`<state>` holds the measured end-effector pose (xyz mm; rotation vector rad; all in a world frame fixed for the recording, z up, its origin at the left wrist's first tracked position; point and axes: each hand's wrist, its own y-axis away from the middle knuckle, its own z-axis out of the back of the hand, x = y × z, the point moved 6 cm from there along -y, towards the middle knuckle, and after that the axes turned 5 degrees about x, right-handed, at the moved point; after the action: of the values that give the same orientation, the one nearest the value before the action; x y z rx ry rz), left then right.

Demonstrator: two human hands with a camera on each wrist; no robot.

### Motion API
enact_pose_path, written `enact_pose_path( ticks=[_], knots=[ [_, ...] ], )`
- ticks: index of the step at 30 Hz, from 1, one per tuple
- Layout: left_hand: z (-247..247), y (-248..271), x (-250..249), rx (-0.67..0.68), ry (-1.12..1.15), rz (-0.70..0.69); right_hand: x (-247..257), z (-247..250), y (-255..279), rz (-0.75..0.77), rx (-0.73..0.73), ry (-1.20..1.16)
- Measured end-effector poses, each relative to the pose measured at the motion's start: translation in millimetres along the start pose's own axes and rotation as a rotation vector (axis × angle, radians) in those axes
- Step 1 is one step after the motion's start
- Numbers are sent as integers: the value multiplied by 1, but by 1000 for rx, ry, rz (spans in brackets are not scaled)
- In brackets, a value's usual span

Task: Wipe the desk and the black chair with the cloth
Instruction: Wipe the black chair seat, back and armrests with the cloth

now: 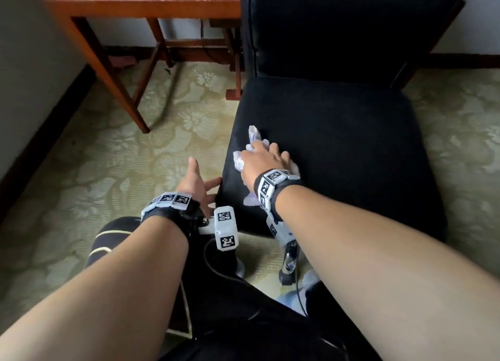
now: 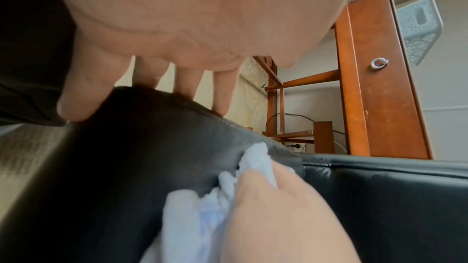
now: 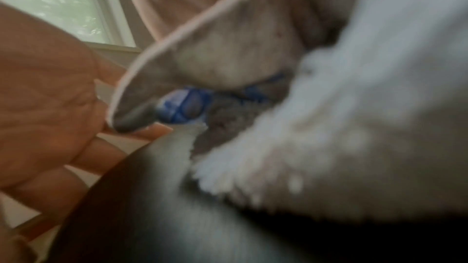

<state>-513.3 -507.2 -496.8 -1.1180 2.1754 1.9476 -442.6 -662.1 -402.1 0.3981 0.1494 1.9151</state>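
The black chair (image 1: pixel 338 149) stands right in front of me, its seat (image 2: pixel 126 157) padded and its backrest upright. My right hand (image 1: pixel 266 157) holds a bunched white and pale-blue cloth (image 1: pixel 254 136) pressed down on the seat's front left part. The cloth (image 2: pixel 192 213) bulges out beside and behind that hand (image 2: pixel 278 217). My left hand (image 1: pixel 200 187) is open, its spread fingers (image 2: pixel 222 95) touching the seat's front left corner. The brown wooden desk (image 1: pixel 140 6) stands to the far left of the chair. The right wrist view is blurred, filled by cloth (image 3: pixel 354 107).
A floral beige carpet (image 1: pixel 121 144) covers the floor. The desk's legs and cross bars (image 1: pixel 130 100) stand left of the chair, with cables behind them. A white perforated basket (image 2: pixel 418 27) sits on the desk. My knees are below the seat's front edge.
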Motion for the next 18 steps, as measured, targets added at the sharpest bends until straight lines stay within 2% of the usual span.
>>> enact_pose_path(
  ticks=[4, 8, 11, 14, 18],
  knots=[
    [-10, 16, -2, 39, 67, -3, 12, 5, -61, 74, 35, 83],
    [-11, 17, 2, 6, 217, -3, 21, 4, -118, -2, 51, 138],
    [-11, 25, 2, -36, 345, 26, 26, 8, -141, -13, 62, 156],
    [-7, 21, 20, -9, 502, 0, 32, 5, -131, 80, 79, 158],
    [12, 24, 53, 126, 723, -39, 70, -29, -81, 267, 124, 222]
  ],
)
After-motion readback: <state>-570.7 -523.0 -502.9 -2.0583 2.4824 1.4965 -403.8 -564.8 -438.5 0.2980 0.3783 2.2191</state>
